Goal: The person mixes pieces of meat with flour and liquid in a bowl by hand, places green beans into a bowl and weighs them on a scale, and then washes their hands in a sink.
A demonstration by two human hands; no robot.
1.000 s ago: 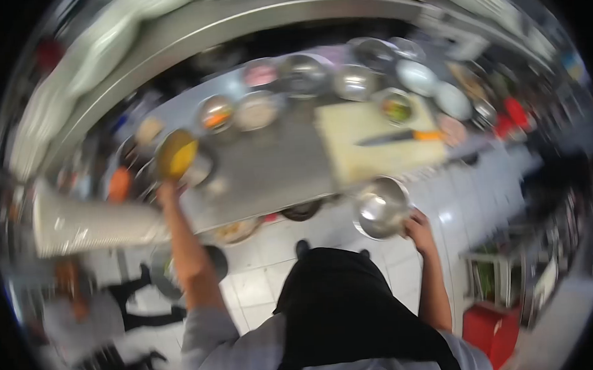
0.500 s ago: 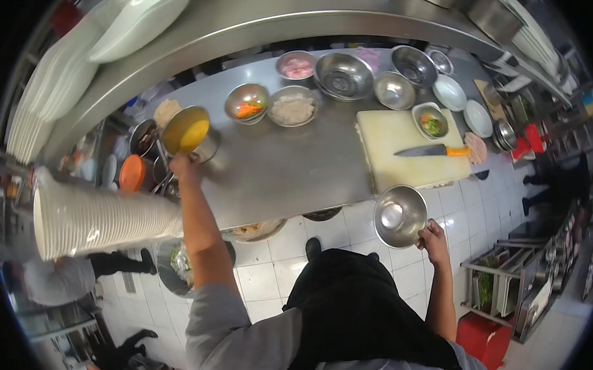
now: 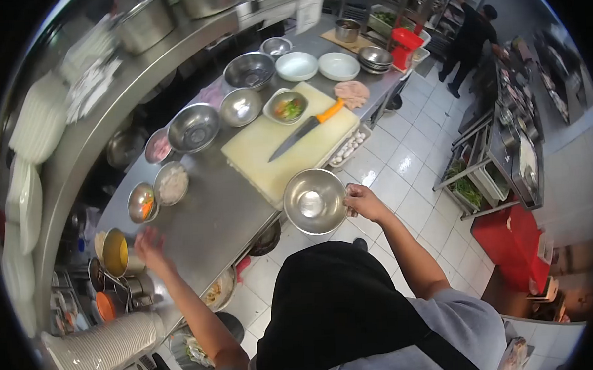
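My right hand (image 3: 358,201) pinches the rim of an empty steel bowl (image 3: 315,201), held beside the near edge of a cutting board (image 3: 245,154). My left hand (image 3: 151,247) is over the steel counter (image 3: 206,232) with fingers apart and nothing in it. Left of it stands a pot (image 3: 116,252) with yellow contents. Just beyond that hand are a bowl of cut orange and green vegetables (image 3: 142,203) and a bowl of pale food (image 3: 171,184). On the board lie an orange-handled knife (image 3: 305,130) and a small dish of chopped vegetables (image 3: 286,107).
Steel bowls (image 3: 193,128) and white bowls (image 3: 339,67) line the counter's far side. Stacked containers (image 3: 108,345) are at lower left. A shelf (image 3: 102,137) arches overhead. A person in black (image 3: 468,44) stands at upper right, beyond a red bin (image 3: 511,242).
The view has turned to the right. My left hand has let go of the pot with yellow contents and moved off it. My right hand still holds the empty bowl, now nearer the board.
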